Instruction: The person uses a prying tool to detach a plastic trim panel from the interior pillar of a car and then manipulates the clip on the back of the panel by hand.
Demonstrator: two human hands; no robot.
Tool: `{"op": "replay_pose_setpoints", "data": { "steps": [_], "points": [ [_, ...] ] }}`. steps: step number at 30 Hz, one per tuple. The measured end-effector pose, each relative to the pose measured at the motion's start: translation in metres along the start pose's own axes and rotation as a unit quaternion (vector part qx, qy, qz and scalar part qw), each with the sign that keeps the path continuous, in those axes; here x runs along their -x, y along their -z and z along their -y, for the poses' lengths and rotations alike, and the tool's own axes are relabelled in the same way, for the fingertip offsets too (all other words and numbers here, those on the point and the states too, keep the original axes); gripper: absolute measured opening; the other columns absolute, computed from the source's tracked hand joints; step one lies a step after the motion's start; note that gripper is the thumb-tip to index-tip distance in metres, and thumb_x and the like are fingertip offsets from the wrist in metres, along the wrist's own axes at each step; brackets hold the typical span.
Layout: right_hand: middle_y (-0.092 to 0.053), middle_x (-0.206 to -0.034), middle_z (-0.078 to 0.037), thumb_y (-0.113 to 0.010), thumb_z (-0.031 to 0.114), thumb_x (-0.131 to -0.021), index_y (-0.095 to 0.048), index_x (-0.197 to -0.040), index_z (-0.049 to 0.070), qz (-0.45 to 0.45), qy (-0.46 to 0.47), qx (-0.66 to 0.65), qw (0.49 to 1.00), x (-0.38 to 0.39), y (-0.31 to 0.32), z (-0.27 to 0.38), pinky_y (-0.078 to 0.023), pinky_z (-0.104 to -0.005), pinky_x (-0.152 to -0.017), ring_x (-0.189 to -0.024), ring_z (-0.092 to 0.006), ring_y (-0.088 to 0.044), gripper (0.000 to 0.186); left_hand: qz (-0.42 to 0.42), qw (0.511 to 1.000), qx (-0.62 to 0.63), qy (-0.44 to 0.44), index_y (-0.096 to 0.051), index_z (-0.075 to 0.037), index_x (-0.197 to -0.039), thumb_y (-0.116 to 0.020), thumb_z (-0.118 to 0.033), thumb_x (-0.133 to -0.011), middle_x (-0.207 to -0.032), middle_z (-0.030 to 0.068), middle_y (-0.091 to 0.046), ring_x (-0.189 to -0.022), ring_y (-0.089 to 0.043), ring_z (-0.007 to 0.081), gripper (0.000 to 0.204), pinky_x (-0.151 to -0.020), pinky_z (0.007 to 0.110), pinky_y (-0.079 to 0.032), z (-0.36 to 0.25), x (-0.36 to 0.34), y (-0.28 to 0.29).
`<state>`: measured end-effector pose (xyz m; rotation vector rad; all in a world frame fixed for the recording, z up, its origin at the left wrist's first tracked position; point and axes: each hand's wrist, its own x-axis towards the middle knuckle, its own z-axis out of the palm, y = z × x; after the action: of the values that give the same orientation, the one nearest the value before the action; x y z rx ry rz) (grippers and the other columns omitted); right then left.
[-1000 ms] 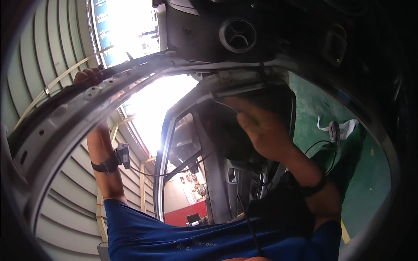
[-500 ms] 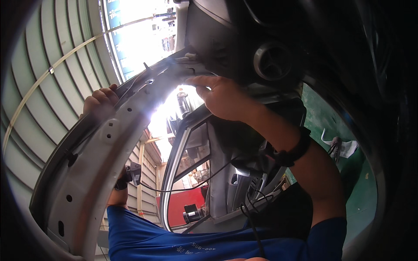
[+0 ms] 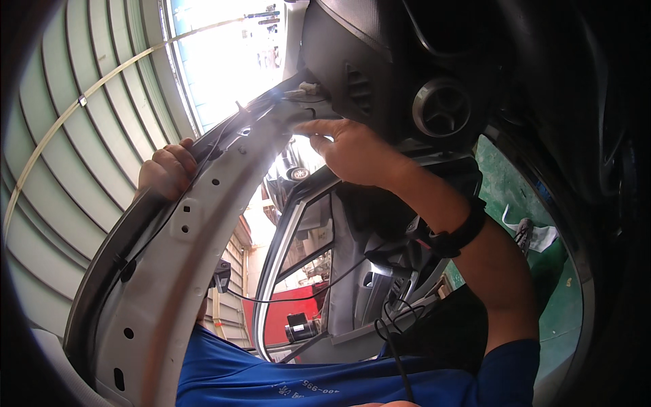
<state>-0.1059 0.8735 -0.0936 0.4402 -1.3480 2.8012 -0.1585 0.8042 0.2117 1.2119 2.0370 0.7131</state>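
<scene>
A bare grey metal pillar (image 3: 163, 271) of a car body runs diagonally up the left of the view, with holes, a dark edge strip and a thin cable. My left hand (image 3: 166, 169) has its fingers curled over the pillar's outer edge; its forearm is mostly hidden behind the metal. My right hand (image 3: 349, 152) reaches to the pillar's upper end, index finger extended onto it and thumb apart, with nothing visible held. Just beyond the fingertips is dark dashboard trim (image 3: 359, 64) with a round air vent (image 3: 441, 107).
An open car door (image 3: 352, 278) hangs behind my right arm, with loose black cables (image 3: 400, 319) near it. A slatted wall or ceiling (image 3: 68, 136) fills the left, with a bright opening (image 3: 224, 61). Green floor (image 3: 502, 176), a shoe and white scrap (image 3: 542, 237) show at right.
My right hand has moved up and left from in front of the door onto the pillar's upper end. My left hand still grips the edge. The view has shifted, the dashboard now farther right.
</scene>
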Motion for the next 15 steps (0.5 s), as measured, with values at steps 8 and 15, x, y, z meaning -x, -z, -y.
{"op": "replay_pose_setpoints", "data": {
  "steps": [8,15],
  "points": [
    [-0.069,-0.11,-0.014,-0.053,0.019,-0.094,-0.062,-0.127,0.012,0.031,-0.027,-0.032,0.999,0.002,0.01,0.014,-0.054,-0.0311,-0.074,-0.078,-0.0201,-0.068,0.034,0.066,0.997,-0.041,-0.003,-0.056,-0.013,-0.084,-0.039,-0.041,-0.102,-0.083,0.0061,-0.059,-0.092,-0.054,0.0226,0.037,-0.116,0.038,-0.027,-0.001,0.003,0.008],
    [-0.065,-0.121,-0.014,-0.052,0.021,-0.093,-0.061,-0.127,0.012,-0.054,0.014,-0.033,0.998,0.003,-0.014,-0.003,-0.045,-0.0359,-0.1,-0.112,-0.0287,-0.061,0.036,0.082,0.996,-0.019,-0.007,-0.056,-0.013,-0.085,-0.038,-0.043,-0.102,-0.087,0.0069,-0.059,-0.099,-0.053,0.0237,0.039,-0.116,0.039,-0.027,0.0,-0.005,0.001]
  ]
}}
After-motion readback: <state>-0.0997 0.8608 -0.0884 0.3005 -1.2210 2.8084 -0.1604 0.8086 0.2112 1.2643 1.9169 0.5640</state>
